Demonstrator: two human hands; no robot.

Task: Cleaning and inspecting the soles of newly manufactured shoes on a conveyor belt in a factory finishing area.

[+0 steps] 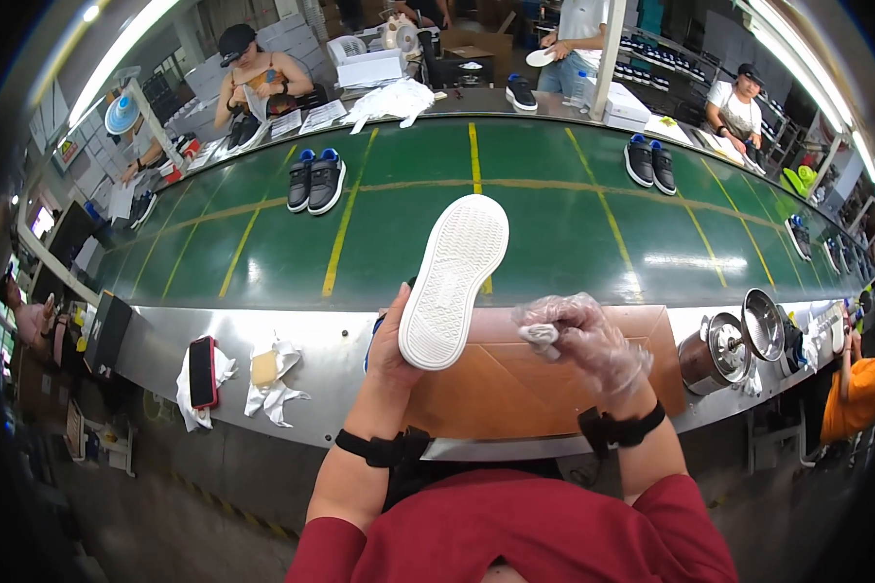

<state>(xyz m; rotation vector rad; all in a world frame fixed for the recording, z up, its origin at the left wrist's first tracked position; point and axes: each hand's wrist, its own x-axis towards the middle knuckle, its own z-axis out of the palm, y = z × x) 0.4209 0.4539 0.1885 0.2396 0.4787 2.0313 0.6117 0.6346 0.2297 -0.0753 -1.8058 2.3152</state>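
My bare left hand (pixel 390 342) grips a shoe (pixel 454 282) from behind, near its lower end. The white textured sole faces me, tilted with its upper end to the right, and it hides the shoe's upper almost wholly. In a clear plastic glove, my right hand (pixel 593 340) is closed on a small wadded white cloth (pixel 539 336). That cloth is to the right of the sole, apart from it. Below both hands lies a brown board (pixel 525 389) on the metal bench.
Beyond the metal bench (pixel 151 345) runs a green conveyor belt (pixel 408 233) with pairs of dark shoes (pixel 316 181). On the left lie a red-edged phone (pixel 203 372) and a yellowish block (pixel 264 368) on white cloths. A metal pot (pixel 715 355) stands right. Other people work around the belt.
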